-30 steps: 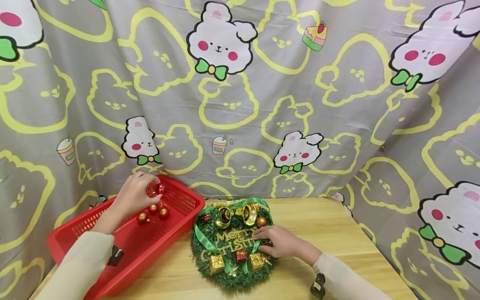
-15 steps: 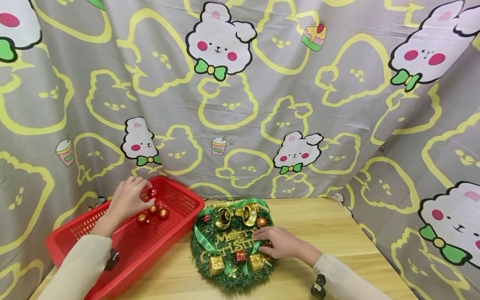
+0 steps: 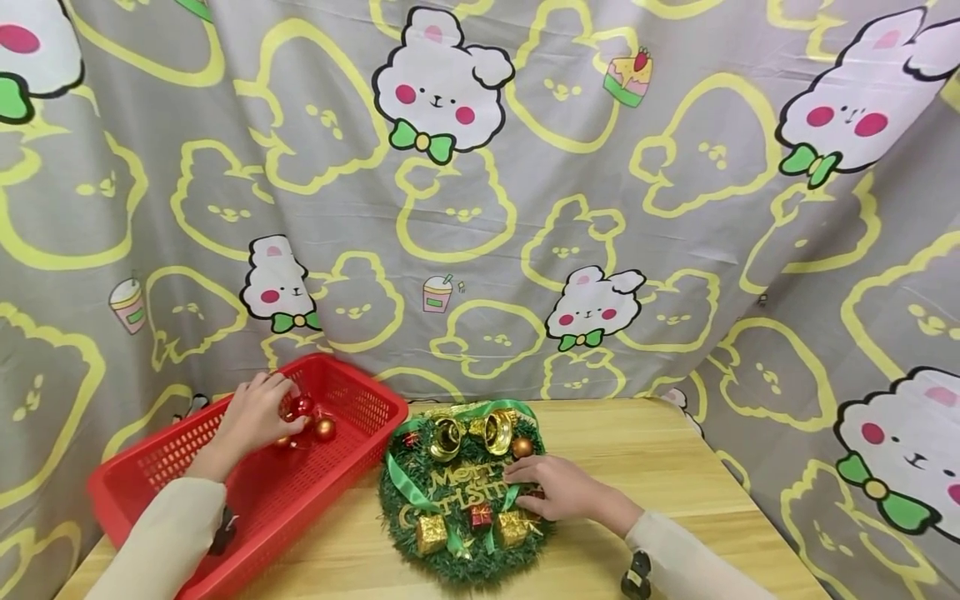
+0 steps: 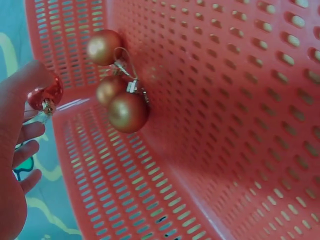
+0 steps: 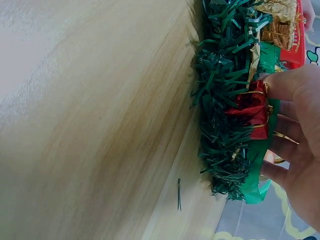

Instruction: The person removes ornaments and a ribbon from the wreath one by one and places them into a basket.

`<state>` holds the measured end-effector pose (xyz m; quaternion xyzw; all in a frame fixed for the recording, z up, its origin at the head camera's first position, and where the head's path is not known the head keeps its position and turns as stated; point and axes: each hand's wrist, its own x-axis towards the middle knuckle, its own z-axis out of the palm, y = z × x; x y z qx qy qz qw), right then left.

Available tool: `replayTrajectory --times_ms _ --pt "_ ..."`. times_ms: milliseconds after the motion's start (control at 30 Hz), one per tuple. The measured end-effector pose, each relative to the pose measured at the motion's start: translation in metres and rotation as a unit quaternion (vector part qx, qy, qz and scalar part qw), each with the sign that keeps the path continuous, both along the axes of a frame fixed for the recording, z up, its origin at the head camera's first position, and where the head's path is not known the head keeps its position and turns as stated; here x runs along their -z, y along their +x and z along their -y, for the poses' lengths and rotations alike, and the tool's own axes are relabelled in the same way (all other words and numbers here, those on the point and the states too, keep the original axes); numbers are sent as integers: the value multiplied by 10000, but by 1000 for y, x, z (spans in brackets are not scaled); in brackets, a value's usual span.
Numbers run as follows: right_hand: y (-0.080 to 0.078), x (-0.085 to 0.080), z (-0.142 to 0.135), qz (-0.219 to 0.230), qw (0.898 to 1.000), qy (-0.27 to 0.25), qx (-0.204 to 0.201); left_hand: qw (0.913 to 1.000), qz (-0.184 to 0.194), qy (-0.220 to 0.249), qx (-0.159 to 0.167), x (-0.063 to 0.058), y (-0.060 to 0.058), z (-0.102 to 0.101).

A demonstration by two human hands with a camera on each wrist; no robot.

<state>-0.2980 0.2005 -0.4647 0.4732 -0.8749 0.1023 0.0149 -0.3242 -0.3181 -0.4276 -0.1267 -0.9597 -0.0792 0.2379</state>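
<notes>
My left hand pinches a shiny red Christmas bauble between thumb and fingers, inside the far part of the red basket. Several gold baubles lie in the basket near it, partly hidden by the hand in the head view. On the table, my right hand rests on the right side of a green Christmas wreath, fingers laid over its face. In the right wrist view the thumb lies at a small red gift box, beside a green ribbon.
Gold bells, gold gift boxes, gold lettering and an orange-gold bauble decorate the wreath. A green twist of wire lies on the wooden table. A patterned grey curtain hangs behind.
My left hand has moved left and lower into the basket with the red bauble, closer to the gold ones. My right hand stays on the wreath.
</notes>
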Motion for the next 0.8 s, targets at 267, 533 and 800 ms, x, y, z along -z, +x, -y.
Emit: replayTrajectory --times_ms 267,533,800 --pt "-1 1 0 10 10000 -31 14 9996 205 -152 77 9 -2 0" --pt "0 1 0 41 10000 -58 15 9991 249 -299 172 17 -1 2" --pt "1 0 1 15 10000 -91 -29 9983 379 -387 200 22 -2 1"
